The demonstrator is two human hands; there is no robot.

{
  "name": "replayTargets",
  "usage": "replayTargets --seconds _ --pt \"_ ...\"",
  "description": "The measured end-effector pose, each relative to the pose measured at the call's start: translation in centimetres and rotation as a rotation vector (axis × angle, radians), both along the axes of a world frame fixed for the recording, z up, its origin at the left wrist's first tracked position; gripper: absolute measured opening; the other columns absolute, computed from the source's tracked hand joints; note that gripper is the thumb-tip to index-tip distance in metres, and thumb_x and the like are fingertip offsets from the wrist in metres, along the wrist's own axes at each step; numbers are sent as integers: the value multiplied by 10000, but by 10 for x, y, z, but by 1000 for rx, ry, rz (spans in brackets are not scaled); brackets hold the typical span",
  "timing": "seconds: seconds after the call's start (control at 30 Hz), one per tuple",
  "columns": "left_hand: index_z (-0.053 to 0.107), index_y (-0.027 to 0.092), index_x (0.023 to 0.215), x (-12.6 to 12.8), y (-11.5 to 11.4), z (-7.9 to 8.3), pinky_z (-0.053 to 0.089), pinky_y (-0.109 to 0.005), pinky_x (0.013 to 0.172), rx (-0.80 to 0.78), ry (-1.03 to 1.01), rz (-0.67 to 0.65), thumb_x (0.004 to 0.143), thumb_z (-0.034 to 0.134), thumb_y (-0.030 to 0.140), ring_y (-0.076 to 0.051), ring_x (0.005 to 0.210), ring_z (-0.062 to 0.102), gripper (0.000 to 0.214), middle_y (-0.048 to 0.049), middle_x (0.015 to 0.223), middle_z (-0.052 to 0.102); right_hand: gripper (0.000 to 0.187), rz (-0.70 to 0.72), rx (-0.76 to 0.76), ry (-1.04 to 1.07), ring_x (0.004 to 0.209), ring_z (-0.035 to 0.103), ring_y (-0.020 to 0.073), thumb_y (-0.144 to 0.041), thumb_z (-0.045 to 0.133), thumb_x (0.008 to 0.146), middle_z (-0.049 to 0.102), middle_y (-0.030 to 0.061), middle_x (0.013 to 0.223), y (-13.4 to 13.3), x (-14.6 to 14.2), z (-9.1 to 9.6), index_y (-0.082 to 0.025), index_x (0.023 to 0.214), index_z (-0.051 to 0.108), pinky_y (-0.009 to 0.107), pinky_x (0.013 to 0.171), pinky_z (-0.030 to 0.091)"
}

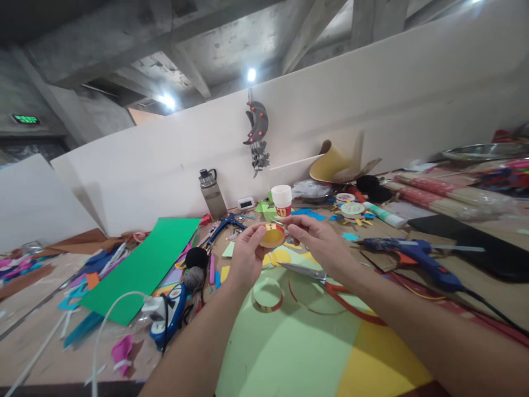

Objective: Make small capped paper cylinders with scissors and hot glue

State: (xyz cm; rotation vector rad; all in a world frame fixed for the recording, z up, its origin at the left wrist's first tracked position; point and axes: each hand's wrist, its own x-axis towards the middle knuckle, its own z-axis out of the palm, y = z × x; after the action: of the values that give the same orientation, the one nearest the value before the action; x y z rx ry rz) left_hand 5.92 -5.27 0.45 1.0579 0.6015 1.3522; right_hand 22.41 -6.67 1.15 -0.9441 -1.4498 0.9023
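My left hand (247,255) is closed around a small yellow paper ring (273,236) with red trim, held up above the table. My right hand (320,238) pinches the ring's top edge from the right side. Below the hands lie a paper loop (268,294), a thin red strip loop (308,295) and red-handled scissors (318,274) on light green paper (285,347).
A blue glue gun (421,259) lies at the right with its cord. A green sheet (144,264), a blue tape dispenser (169,314), a paper cup (282,199) and a water bottle (212,194) stand around. Paper scraps cover the table. A white partition (372,110) runs behind.
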Motion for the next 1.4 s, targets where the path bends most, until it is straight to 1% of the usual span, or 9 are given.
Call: replayTargets --seconds 0.2,0.4,0.57,0.7,0.83,1.0,1.17,1.3,1.4 --pt "704 150 918 3 -5 0 507 -257 747 38 77 -9 733 775 329 -140 766 655 267 -48 871 713 295 19 90 -20 839 617 201 -451 663 792 695 58 919 4 -1 -5 -197 934 712 340 751 487" --pt "695 167 931 3 -7 -3 473 -233 727 108 105 -16 787 728 339 -127 766 636 227 -36 872 704 225 -5 125 3 831 622 203 -418 704 761 705 53 883 4 -2 -7 -208 841 718 346 751 488" --pt "697 179 966 5 -7 -1 505 -264 806 64 53 -3 788 725 360 -172 903 670 256 -58 932 717 288 10 69 64 758 587 179 -418 699 768 662 37 837 5 -5 -9 -204 962 693 329 701 490" --pt "703 171 944 7 -6 -1 527 -296 841 27 29 31 759 755 373 -193 929 686 279 -56 893 728 224 -60 173 64 752 568 158 -369 702 778 645 44 938 4 -5 -12 -217 942 691 311 700 491" --pt "715 153 962 9 -8 -2 546 -326 858 3 40 -7 746 768 392 -208 947 691 326 -78 944 736 133 -125 239 -24 719 557 149 -330 679 798 630 39 930 4 -3 -13 -225 872 714 305 675 478" --pt "718 136 995 11 -11 -1 568 -373 868 -44 27 -70 773 745 412 -220 957 690 355 -103 1034 731 181 -155 174 -79 719 549 159 -349 659 792 631 45 923 7 -1 -11 -219 885 742 318 676 467" --pt "707 135 1011 11 -9 -3 565 -421 902 -125 -48 -94 795 731 387 -215 943 692 333 -99 1036 734 223 -142 114 -66 814 595 187 -373 636 795 670 58 966 9 0 -10 -220 911 748 329 724 478" --pt "696 120 978 10 -5 -6 554 -469 924 -175 -114 -61 794 733 394 -234 946 694 332 -102 983 742 279 -165 118 -29 709 561 162 -422 661 784 648 57 932 11 0 -14 -211 948 740 322 663 472" --pt "696 127 983 10 -5 -6 547 -478 933 -180 -120 -69 791 738 372 -237 957 692 314 -96 978 742 249 -174 130 -47 698 542 157 -407 660 786 639 51 917 12 -1 -16 -207 908 743 313 643 458"
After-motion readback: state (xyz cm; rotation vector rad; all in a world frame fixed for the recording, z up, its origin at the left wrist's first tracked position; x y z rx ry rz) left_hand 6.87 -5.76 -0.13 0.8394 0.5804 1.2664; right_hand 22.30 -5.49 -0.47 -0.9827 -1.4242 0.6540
